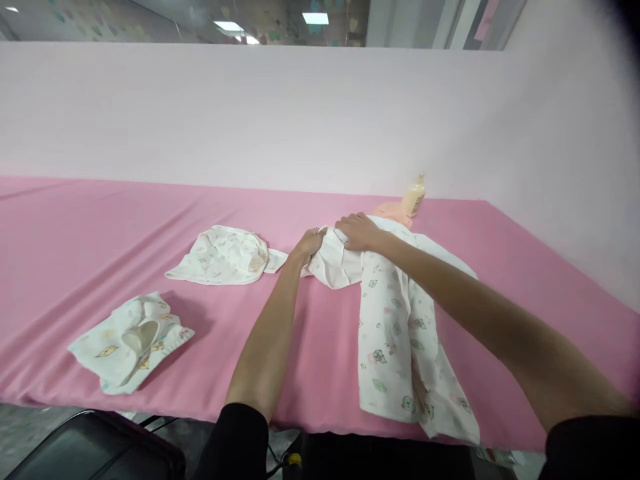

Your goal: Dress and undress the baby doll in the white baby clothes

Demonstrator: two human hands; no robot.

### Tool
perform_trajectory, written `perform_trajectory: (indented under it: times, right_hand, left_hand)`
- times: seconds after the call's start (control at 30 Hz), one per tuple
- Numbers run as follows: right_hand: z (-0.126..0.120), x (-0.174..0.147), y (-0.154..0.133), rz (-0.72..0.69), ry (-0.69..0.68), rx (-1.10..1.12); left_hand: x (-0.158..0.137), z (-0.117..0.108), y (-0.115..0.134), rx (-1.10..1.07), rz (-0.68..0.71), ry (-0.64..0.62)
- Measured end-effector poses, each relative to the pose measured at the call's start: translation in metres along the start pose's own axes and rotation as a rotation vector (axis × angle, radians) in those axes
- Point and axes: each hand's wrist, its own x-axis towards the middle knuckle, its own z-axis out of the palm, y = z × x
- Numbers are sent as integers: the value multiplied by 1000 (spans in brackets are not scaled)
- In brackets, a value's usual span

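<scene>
A white baby garment (385, 333) with small green and pink prints lies on the pink-covered table, its two long leg-like parts reaching the front edge. Plain white cloth (334, 263) at its left upper side stretches between my hands. My left hand (311, 243) is closed on the left end of this cloth. My right hand (359, 232) has its fingers bent over the cloth's upper right part, gripping it; the fingertips are partly hidden. Left of my left hand lies a printed white cloth piece (225, 257) shaped like a baby hat, with a narrow strip toward my forearm.
A folded or bunched printed baby cloth (135, 343) rests at the front left. Behind the garment stands a pale yellow pump bottle (414, 197) beside a peach-coloured item (394, 212). A white wall (250, 113) borders the table's back. Below the front edge is a black seat (100, 450).
</scene>
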Motion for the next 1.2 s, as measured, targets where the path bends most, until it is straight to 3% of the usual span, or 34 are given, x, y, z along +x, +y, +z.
perform_trajectory:
  times: [0.17,0.47,0.63,1.0,1.2]
  right_hand:
    - [9,10,-19,-83,21,-45]
    - [5,-2,-8,-75,57,-190]
    - [-3,-7,-7,29,42,-218]
    - [1,-4,-13,225,95,-198]
    - [5,1,-16,334,205,-193]
  left_hand:
    - [5,-6,-9,-11,-4,-29]
    - [16,-21,-32,226,-11,110]
    - [16,-20,-32,312,14,143]
    - [6,-19,-23,419,46,67]
    - [7,-16,-23,433,51,47]
